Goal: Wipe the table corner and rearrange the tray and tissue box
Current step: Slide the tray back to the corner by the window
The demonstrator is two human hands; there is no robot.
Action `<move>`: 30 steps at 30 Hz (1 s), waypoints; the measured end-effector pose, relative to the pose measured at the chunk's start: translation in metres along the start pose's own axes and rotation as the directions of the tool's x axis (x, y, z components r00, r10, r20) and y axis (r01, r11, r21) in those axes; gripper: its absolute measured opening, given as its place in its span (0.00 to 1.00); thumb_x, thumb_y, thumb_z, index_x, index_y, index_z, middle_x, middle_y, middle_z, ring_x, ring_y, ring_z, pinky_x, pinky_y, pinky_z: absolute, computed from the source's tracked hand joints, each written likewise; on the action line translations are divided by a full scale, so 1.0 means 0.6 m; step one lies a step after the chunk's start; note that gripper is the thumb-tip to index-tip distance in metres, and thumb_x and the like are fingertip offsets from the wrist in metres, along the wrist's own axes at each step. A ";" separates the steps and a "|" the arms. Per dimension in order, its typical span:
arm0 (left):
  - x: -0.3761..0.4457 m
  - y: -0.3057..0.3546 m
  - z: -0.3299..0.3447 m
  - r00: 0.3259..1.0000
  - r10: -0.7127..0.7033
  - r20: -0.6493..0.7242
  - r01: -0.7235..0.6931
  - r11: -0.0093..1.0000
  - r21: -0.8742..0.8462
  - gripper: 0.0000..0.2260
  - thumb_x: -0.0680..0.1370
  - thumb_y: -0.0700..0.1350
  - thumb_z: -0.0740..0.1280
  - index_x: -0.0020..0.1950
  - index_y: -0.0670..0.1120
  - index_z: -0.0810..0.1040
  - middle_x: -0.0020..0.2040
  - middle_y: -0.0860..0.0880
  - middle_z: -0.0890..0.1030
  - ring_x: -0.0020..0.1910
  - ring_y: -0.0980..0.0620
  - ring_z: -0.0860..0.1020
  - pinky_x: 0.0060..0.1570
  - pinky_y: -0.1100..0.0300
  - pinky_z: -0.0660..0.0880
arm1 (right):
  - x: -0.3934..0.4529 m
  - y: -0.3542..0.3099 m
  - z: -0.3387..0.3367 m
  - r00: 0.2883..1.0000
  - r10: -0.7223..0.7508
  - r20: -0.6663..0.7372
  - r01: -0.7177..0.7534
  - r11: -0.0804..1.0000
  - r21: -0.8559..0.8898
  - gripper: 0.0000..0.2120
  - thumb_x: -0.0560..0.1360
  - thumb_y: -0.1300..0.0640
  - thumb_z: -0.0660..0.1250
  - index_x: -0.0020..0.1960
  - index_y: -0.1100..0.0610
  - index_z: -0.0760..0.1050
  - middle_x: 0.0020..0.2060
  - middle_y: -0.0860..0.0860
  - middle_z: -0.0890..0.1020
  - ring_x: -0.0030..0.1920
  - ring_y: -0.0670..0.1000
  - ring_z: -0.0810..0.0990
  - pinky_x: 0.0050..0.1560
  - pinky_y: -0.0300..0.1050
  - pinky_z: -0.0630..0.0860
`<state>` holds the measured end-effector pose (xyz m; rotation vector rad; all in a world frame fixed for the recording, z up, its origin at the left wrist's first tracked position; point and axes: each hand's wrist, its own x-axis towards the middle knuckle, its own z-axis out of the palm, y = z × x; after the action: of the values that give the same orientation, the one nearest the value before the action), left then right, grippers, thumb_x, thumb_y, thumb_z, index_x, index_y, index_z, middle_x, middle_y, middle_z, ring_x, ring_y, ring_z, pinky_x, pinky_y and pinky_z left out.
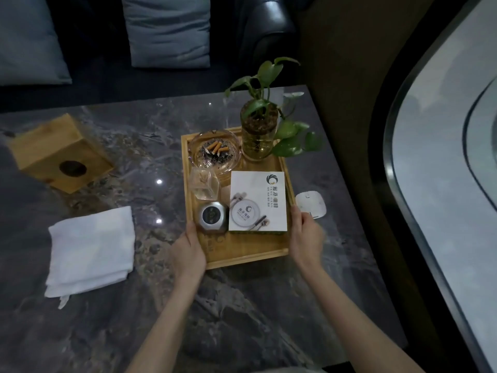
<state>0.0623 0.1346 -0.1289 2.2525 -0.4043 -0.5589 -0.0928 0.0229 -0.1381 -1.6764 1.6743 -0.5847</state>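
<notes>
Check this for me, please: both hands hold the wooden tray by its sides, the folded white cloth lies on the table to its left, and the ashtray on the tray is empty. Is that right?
Not quite. The head view shows the ashtray holding cigarette butts and ash, so it is not empty. The rest stands: the left hand and the right hand hold the wooden tray by its sides, and the folded white cloth lies on the table to its left.

Two blue cushions [166, 30] lean on a dark sofa [266, 30].

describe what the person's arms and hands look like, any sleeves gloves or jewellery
Both forearms are bare right down to the frame's lower edge, with no sleeve in view. The left hand and right hand are ungloved, and no ring, watch or bracelet shows on either wrist. The picture is too dim to make out the nails.
</notes>
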 end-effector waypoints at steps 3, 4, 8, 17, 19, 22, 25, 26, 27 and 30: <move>-0.021 0.019 0.032 1.000 0.021 0.015 -0.021 1.000 0.006 0.23 0.81 0.52 0.48 0.36 0.41 0.74 0.38 0.43 0.74 0.40 0.46 0.73 0.42 0.57 0.65 | 0.014 0.027 -0.033 1.000 0.007 -0.024 -0.007 1.000 0.004 0.23 0.80 0.47 0.51 0.41 0.62 0.75 0.34 0.55 0.78 0.37 0.55 0.76 0.38 0.47 0.67; -0.028 0.025 0.043 0.999 0.032 0.029 -0.032 0.999 0.008 0.23 0.81 0.52 0.48 0.36 0.41 0.73 0.38 0.43 0.74 0.40 0.46 0.73 0.42 0.57 0.65 | 0.019 0.037 -0.044 0.999 0.013 -0.034 -0.013 1.000 0.003 0.23 0.80 0.46 0.51 0.41 0.62 0.75 0.34 0.55 0.78 0.37 0.54 0.76 0.38 0.47 0.67; -0.052 0.036 0.087 0.997 0.034 0.071 -0.035 0.999 0.011 0.24 0.81 0.52 0.47 0.35 0.41 0.74 0.36 0.43 0.76 0.42 0.43 0.76 0.44 0.54 0.68 | 0.038 0.078 -0.080 0.997 0.041 -0.070 -0.040 0.999 0.013 0.24 0.79 0.46 0.53 0.42 0.63 0.77 0.38 0.59 0.82 0.40 0.58 0.79 0.39 0.49 0.71; -0.105 0.048 0.162 0.994 0.032 0.108 -0.040 0.997 0.072 0.28 0.81 0.53 0.47 0.44 0.34 0.78 0.46 0.34 0.81 0.47 0.38 0.79 0.47 0.51 0.71 | 0.056 0.143 -0.146 0.997 0.068 -0.048 -0.069 0.997 -0.028 0.23 0.80 0.48 0.53 0.49 0.66 0.78 0.43 0.65 0.83 0.46 0.64 0.80 0.44 0.52 0.74; -0.117 0.050 0.170 0.993 0.022 0.118 -0.031 0.997 0.077 0.28 0.81 0.52 0.47 0.43 0.35 0.78 0.44 0.35 0.81 0.44 0.40 0.79 0.42 0.54 0.69 | 0.055 0.153 -0.154 0.997 0.069 -0.022 -0.070 0.997 -0.021 0.23 0.80 0.49 0.53 0.48 0.66 0.78 0.42 0.64 0.83 0.45 0.63 0.81 0.40 0.49 0.73; -0.125 0.050 0.180 0.991 0.016 0.133 -0.027 0.996 0.086 0.27 0.81 0.52 0.48 0.43 0.35 0.79 0.43 0.36 0.81 0.41 0.43 0.78 0.40 0.56 0.68 | 0.055 0.172 -0.156 0.995 0.095 -0.008 -0.095 0.995 -0.022 0.24 0.80 0.48 0.52 0.46 0.65 0.78 0.42 0.64 0.83 0.44 0.64 0.81 0.41 0.49 0.75; -0.130 0.056 0.186 0.989 0.008 0.144 -0.025 0.993 0.116 0.25 0.81 0.50 0.49 0.42 0.35 0.78 0.44 0.35 0.81 0.37 0.48 0.73 0.39 0.57 0.65 | 0.056 0.186 -0.155 0.991 0.134 0.003 -0.134 0.991 -0.019 0.24 0.79 0.47 0.52 0.46 0.65 0.78 0.43 0.64 0.83 0.45 0.63 0.81 0.40 0.46 0.72; -0.132 0.059 0.187 0.989 0.005 0.148 -0.023 0.993 0.120 0.25 0.81 0.50 0.49 0.42 0.35 0.78 0.44 0.35 0.81 0.36 0.49 0.72 0.39 0.57 0.64 | 0.057 0.191 -0.154 0.990 0.142 0.004 -0.142 0.990 -0.018 0.25 0.79 0.47 0.51 0.47 0.65 0.78 0.43 0.64 0.83 0.45 0.63 0.81 0.41 0.46 0.73; -0.133 0.062 0.189 0.989 0.002 0.149 -0.021 0.992 0.125 0.25 0.81 0.49 0.49 0.41 0.35 0.78 0.44 0.35 0.81 0.36 0.49 0.71 0.39 0.58 0.64 | 0.059 0.194 -0.153 0.989 0.151 0.003 -0.151 0.988 -0.018 0.25 0.79 0.46 0.51 0.47 0.65 0.78 0.44 0.64 0.83 0.46 0.64 0.81 0.42 0.49 0.75; -0.138 0.065 0.192 0.988 0.006 0.152 -0.028 0.989 0.147 0.24 0.81 0.49 0.49 0.38 0.36 0.77 0.45 0.34 0.81 0.37 0.49 0.71 0.40 0.58 0.63 | 0.060 0.198 -0.149 0.983 0.182 0.000 -0.182 0.983 -0.008 0.26 0.79 0.44 0.51 0.47 0.65 0.78 0.45 0.64 0.83 0.47 0.65 0.80 0.47 0.53 0.77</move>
<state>-0.0713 0.0761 -0.1478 2.3541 -0.5577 -0.7150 -0.2360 -0.0186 -0.1716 -1.5076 1.8080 -0.4891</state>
